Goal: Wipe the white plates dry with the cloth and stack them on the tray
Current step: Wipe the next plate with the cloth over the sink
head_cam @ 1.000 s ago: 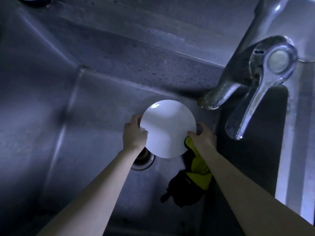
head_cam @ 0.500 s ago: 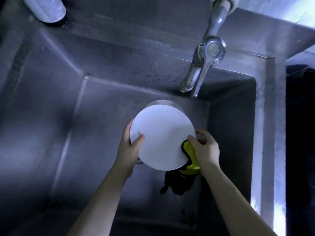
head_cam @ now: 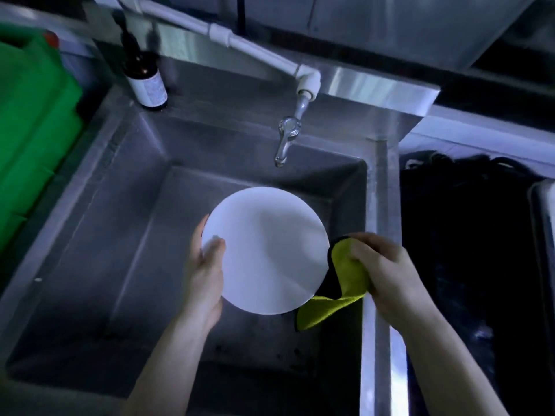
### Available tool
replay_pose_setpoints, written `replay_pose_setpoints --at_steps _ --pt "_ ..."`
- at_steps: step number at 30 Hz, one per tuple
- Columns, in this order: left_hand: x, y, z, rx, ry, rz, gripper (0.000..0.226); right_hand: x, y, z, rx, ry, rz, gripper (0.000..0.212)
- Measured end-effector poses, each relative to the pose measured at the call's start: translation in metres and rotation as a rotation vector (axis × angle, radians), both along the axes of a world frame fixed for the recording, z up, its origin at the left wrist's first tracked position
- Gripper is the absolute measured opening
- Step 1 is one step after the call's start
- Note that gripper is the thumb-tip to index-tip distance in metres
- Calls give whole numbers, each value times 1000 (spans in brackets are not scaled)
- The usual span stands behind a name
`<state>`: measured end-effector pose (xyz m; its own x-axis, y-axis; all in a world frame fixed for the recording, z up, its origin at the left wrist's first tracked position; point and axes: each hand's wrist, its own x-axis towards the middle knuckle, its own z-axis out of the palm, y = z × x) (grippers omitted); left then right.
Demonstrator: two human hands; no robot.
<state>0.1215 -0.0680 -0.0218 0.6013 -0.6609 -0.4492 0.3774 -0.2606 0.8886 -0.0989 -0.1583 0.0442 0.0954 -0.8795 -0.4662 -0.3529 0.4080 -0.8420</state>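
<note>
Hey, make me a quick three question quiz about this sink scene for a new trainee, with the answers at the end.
1. True or false: the white plate lies flat on the sink floor.
2. Which hand holds the yellow-green cloth? A) left B) right
3. Fill in: the dark bottle stands at the sink's back ____ corner.

Key:
1. False; the left hand holds its rim above the basin.
2. B; the right hand bunches it at the plate's edge.
3. Left.
</note>
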Motion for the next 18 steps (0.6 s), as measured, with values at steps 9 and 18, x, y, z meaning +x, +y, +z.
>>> replay_pose_setpoints --at_steps 9,18 --pt "-61 16 110 -237 -108 -50 45 -31 13 164 -609 -316 206 23" --pt "-91 17 178 -383 -24 9 36 -1 32 162 -896 172 767 35"
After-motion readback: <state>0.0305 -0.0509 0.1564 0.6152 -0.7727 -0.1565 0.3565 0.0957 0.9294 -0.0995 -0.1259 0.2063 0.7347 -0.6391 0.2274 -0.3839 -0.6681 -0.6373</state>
